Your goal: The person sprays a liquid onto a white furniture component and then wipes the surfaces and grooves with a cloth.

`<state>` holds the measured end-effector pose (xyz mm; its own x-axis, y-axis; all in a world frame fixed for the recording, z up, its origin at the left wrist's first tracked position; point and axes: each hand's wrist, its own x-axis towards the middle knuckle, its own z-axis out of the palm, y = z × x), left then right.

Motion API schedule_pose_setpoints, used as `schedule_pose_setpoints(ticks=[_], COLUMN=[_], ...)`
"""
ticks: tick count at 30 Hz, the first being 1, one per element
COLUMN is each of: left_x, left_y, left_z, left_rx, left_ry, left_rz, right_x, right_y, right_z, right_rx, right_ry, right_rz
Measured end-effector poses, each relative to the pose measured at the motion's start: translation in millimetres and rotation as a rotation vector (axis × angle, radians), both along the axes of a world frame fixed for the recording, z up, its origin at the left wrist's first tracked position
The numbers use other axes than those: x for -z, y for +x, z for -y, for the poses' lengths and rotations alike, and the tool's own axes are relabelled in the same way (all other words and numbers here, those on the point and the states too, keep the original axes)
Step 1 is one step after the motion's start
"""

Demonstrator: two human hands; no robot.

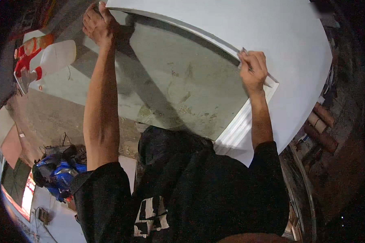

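Note:
A large white panel [296, 60] slants across the upper right, its long edge bending above a grey-green worktop [182, 77]. At the panel's far left corner my left hand [99, 26] is closed, with the thumb against the corner; the other fingertips are partly hidden. My right hand [253, 71] is pinched at the panel's edge. A small thin grey piece [243, 51] shows between its thumb and fingers, too little of it to name. Beside my right wrist, a white ridged strip [241, 123] runs down toward my body.
On the left lie a translucent spray bottle [54, 58] with a red-and-white head and an orange item [38, 43]. A blue and black bundle [61, 172] is at lower left. Brown rolls [320, 125] lie at the right, beyond the panel.

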<state>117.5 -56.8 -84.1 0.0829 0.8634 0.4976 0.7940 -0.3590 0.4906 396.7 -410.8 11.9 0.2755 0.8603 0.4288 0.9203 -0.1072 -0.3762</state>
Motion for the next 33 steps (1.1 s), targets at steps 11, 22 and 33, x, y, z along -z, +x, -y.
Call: schedule_pose_setpoints(ticks=[11, 22, 33], left_x=[6.5, 9.5, -4.1], left_y=[-4.3, -14.1, -2.8], left_z=[-0.3, -8.7, 8.8], left_rx=[0.064, 0.065, 0.0], left_ry=[0.049, -0.065, -0.205], left_rz=[0.048, -0.002, -0.017], right_x=[-6.6, 0.2, 5.4], right_y=[-1.3, -1.8, -25.7], right_z=[-4.0, -23.0, -61.4], right_rx=[-0.041, -0.13, -0.139], right_ry=[-0.021, 0.022, 0.036], right_rz=[0.045, 0.108, 0.13])
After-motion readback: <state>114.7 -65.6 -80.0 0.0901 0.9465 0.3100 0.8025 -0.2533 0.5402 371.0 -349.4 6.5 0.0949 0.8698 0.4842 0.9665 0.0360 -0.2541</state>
